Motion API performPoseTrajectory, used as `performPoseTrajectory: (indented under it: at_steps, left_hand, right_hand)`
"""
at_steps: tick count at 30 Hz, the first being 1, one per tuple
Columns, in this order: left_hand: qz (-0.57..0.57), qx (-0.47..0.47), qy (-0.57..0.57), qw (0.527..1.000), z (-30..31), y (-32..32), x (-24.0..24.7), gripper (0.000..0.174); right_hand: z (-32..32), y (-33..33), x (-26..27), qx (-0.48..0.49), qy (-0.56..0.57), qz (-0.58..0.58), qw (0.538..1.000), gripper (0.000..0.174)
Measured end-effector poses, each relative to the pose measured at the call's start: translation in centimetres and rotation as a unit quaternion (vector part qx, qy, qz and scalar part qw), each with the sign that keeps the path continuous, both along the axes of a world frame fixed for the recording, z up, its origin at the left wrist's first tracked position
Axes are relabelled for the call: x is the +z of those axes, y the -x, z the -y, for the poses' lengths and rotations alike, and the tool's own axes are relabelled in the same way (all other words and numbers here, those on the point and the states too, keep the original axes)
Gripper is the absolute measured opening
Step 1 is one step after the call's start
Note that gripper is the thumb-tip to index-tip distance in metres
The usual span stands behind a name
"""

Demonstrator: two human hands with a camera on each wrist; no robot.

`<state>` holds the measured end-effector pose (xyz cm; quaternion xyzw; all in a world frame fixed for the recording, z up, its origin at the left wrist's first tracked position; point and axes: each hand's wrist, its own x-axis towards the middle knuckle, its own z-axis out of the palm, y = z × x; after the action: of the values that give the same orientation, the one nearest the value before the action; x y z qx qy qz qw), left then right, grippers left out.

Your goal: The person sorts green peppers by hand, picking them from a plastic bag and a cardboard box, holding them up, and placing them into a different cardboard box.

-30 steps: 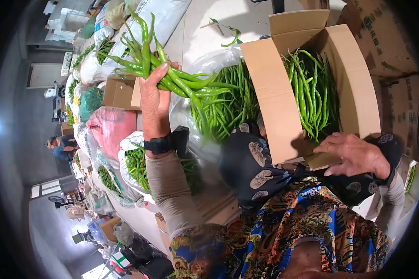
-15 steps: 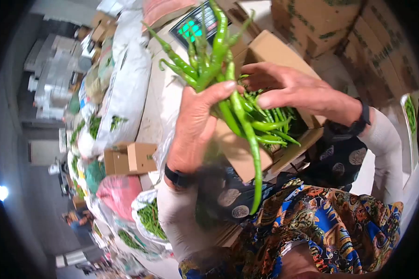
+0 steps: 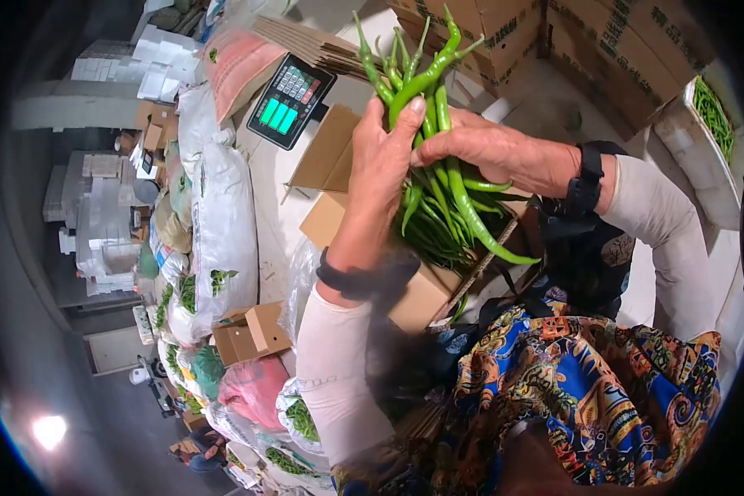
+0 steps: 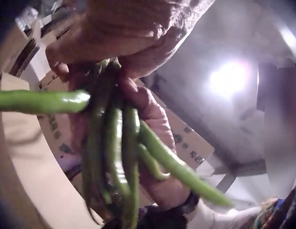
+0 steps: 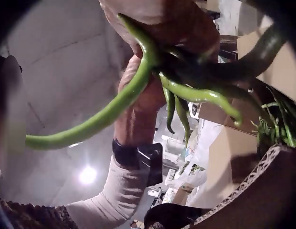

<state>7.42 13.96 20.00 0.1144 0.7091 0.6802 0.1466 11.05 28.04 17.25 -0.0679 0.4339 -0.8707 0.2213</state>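
In the head view a bunch of long green chili peppers (image 3: 430, 83) is held upright in front of me, some tips hanging low. My left hand (image 3: 376, 178) grips it from the left, thumb across the peppers. From the other side my right hand (image 3: 492, 149) closes round the same bunch, its thumb beside the left one. Below both hands stands an open cardboard box (image 3: 430, 302) with more chili peppers (image 3: 438, 248) inside. The left wrist view shows several pepper ends (image 4: 117, 152) poking out below the hands. One curved pepper (image 5: 100, 119) sticks out sideways in the right wrist view.
A scale display (image 3: 279, 103) with lit digits stands beyond the box, near flattened cardboard (image 3: 322, 50). Printed cartons (image 3: 612, 58) stack at the back right. A white box (image 3: 690, 165) of peppers is on the right; white sacks (image 3: 223, 215) and a small carton (image 3: 264, 326) lie left.
My left hand has brought the peppers from the left to over the box. The right hand has risen from the box's near end and now holds the bunch too. The head view has turned.
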Motion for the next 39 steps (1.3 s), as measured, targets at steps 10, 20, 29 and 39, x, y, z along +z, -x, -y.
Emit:
performPoseTrajectory:
  at_steps: [10, 20, 29, 39]
  left_hand:
    - [-0.215, 0.081, 0.210, 0.950, -0.2, 1.0, 1.5, 0.027]
    - [-0.130, 0.113, 0.021, 0.985, 3.6, -0.9, 3.7, 0.013]
    - [0.040, 0.200, 0.036, 0.978, 11.4, -3.9, -0.5, 0.018]
    - [0.087, 0.184, 0.274, 0.940, 13.4, -4.8, -4.4, 0.034]
  right_hand:
    - [-1.5, 0.9, -1.1, -0.078, 0.025, 0.002, 0.997, 0.025]
    - [-4.6, 3.7, -1.8, -0.084, 0.079, -0.053, 0.992, 0.025]
    - [-6.0, 3.2, 0.2, -0.065, 0.152, 0.031, 0.986, 0.018]
    - [-3.2, 2.1, -0.2, 0.030, 0.073, -0.062, 0.995, 0.031]
